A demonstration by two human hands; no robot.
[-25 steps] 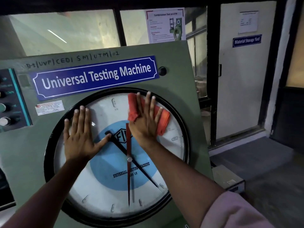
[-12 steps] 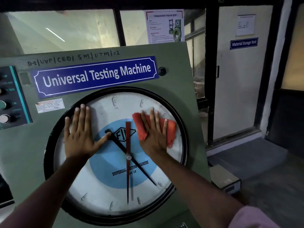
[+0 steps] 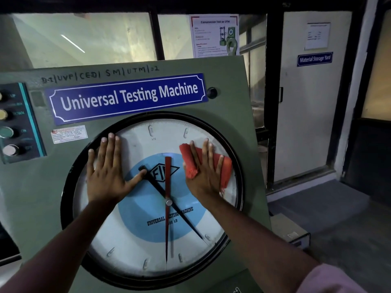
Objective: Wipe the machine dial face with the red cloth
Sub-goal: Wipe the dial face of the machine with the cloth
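Note:
The machine's round dial face (image 3: 135, 240), white with a blue centre and a black rim, fills the middle of the green panel. A red pointer and a black pointer cross at its hub. My right hand (image 3: 204, 172) lies flat on the folded red cloth (image 3: 224, 168), pressing it against the dial's upper right part. My left hand (image 3: 108, 174) rests flat on the dial's upper left with fingers spread, holding nothing.
A blue "Universal Testing Machine" plate (image 3: 129, 96) sits above the dial. A control strip with round buttons (image 3: 8, 132) is at the left. A door (image 3: 311, 96) and dark floor lie to the right, with a grey box (image 3: 289, 233) beside the machine's base.
My right hand has slid the red cloth from the top centre of the dial down and to the right. My left hand has stayed in place.

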